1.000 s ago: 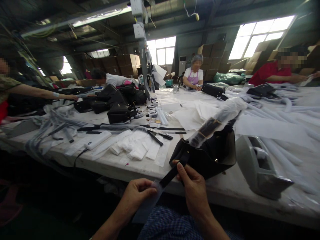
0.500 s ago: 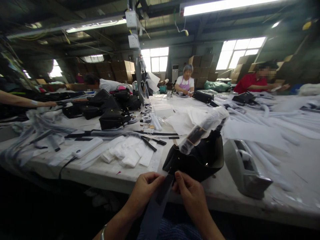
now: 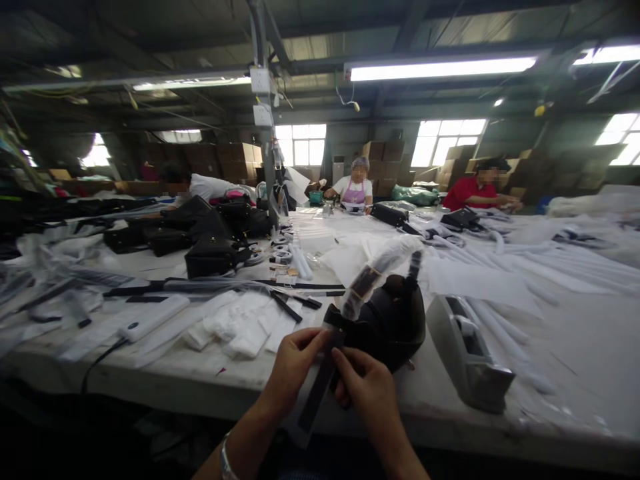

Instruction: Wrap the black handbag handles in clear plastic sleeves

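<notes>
Hands (image 3: 337,377) pinching dark strap (image 3: 317,393), fingertips (image 3: 337,353) partly hidden

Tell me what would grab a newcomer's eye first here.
Probably the open black bag at the near table edge, its handle wrapped in clear plastic, with the left hand and right hand pinching a dark strip in front of it. Next, the grey tape dispenser to the bag's right. Above, the long bright tube light stands out against the dim ceiling.
</notes>
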{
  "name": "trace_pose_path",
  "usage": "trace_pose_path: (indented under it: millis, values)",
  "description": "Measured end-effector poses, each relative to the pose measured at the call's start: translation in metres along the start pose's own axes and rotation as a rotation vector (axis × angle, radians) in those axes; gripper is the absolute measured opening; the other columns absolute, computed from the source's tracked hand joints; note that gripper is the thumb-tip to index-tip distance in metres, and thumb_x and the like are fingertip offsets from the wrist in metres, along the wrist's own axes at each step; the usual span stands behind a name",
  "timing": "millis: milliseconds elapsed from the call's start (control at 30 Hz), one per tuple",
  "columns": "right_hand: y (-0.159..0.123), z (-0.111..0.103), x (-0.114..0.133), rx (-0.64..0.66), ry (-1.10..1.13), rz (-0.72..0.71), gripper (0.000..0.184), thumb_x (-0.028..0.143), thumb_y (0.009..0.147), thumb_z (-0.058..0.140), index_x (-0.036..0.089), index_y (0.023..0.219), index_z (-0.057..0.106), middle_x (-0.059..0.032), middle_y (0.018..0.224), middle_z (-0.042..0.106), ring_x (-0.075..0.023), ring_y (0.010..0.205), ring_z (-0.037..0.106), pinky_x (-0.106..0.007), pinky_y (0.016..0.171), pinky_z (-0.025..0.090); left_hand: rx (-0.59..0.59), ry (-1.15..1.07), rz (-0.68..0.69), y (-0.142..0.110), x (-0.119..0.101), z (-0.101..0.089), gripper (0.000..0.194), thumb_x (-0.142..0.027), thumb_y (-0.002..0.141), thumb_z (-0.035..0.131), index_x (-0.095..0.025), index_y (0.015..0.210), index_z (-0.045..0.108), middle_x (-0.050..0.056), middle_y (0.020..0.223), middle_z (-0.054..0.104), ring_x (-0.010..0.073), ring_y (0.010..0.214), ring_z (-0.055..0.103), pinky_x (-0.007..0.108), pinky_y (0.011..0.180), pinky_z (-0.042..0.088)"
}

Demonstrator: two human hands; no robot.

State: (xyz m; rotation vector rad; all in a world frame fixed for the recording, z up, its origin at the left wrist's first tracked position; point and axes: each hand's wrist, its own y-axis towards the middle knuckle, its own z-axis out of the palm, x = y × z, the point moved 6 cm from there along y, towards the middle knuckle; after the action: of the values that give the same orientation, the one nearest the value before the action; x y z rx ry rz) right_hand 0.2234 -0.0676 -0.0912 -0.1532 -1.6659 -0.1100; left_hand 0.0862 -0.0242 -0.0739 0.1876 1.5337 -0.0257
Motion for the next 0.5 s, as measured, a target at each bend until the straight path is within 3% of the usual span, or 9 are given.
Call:
trace_pose_path:
  millis: [133,267,500]
  values:
    - [0.002,0.003,0.004,-0.061,0.001,-0.01,0.039,0.054,0.079,0.067,0.016,0.082,0.074,0.0029,0.04,0.054,-0.0105,0.036,0.047,-0.019,0.038,0.037,-0.054,0.072,0.029,-0.007,0.004,-0.01,0.031,-0.042,0.085,0.066,-0.016,0.099,0.073,0.007,0.098,0.075,0.0233,0.097,0.066,0.029,0.087,0.048]
    - [0.002,0.005,0.003,-0.095,0.004,-0.009,0.038,0.054,0.077,0.068,0.016,0.077,0.072,0.0026,0.041,0.055,-0.0107,0.036,0.047,-0.019,0.037,0.035,-0.003,0.101,-0.005,-0.017,0.014,-0.012,0.029,-0.043,0.083,0.067,-0.015,0.09,0.07,0.005,0.085,0.072,0.022,0.085,0.065,0.028,0.076,0.049]
    - [0.009,0.008,0.006,-0.017,0.04,-0.023,0.047,0.057,0.082,0.061,0.017,0.058,0.062,-0.0005,0.039,0.057,-0.0111,0.036,0.051,-0.019,0.041,0.038,-0.072,0.229,0.05,-0.021,0.009,-0.011,0.024,-0.04,0.085,0.065,-0.017,0.089,0.069,0.003,0.077,0.07,0.0188,0.073,0.063,0.025,0.066,0.048]
